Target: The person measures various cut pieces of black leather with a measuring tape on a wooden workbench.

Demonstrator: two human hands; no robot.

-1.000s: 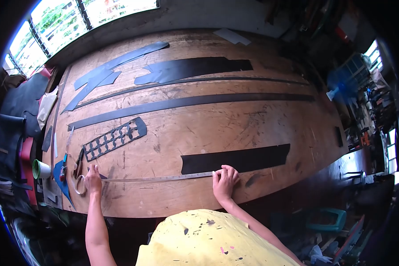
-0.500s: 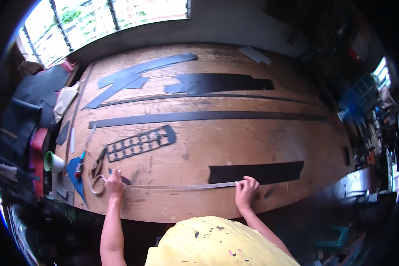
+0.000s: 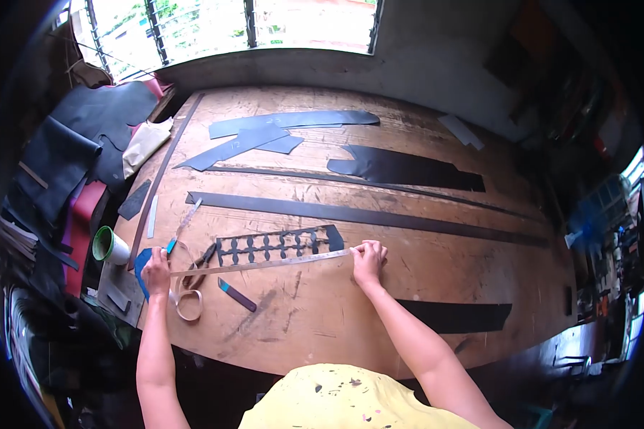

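Note:
A pale measuring tape (image 3: 265, 266) is stretched between my two hands along the near edge of a black leather piece with rows of cut-outs (image 3: 272, 247). My left hand (image 3: 156, 273) is closed on the tape at the left, over a blue piece (image 3: 142, 261). My right hand (image 3: 368, 263) pinches the tape's other end, just past the leather piece's right corner. Loose tape curls on the table near my left hand. Beside it lie dark-handled scissors (image 3: 206, 259), partly covered, and a knife with a dark handle (image 3: 237, 295).
The wooden table (image 3: 322, 336) bears a black leather panel (image 3: 458, 317), a long dark strip (image 3: 365, 213) and several cut leather pieces further back. A white-and-green cup (image 3: 111, 245) stands at the left edge, near stacked leather sheets (image 3: 64, 154).
Both hands have moved away from my body with the tape, from the near table area and the black panel's edge to the cut-out leather piece. The knife is now uncovered. My view has shifted.

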